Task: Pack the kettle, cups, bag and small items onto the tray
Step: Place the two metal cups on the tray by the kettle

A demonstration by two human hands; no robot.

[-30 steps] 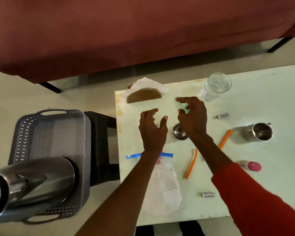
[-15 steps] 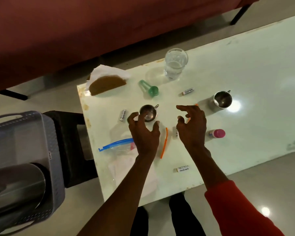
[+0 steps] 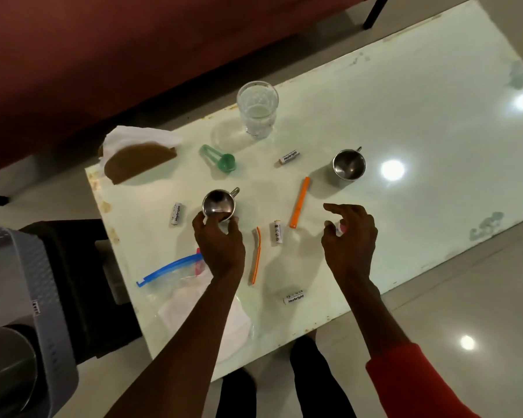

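Pale glossy table (image 3: 390,122) is seen crowded: only the steel kettle (image 3: 6,366) sits in the grey perforated tray (image 3: 27,267). A small steel cup (image 3: 218,205) is gripped by the left hand (image 3: 221,245); the right hand (image 3: 349,236) hovers, fingers apart. Most packing remains.

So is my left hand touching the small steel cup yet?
Touching. The head view shows the left hand with thumb and fingertips curled against the near wall of the small steel cup, with no gap between them.
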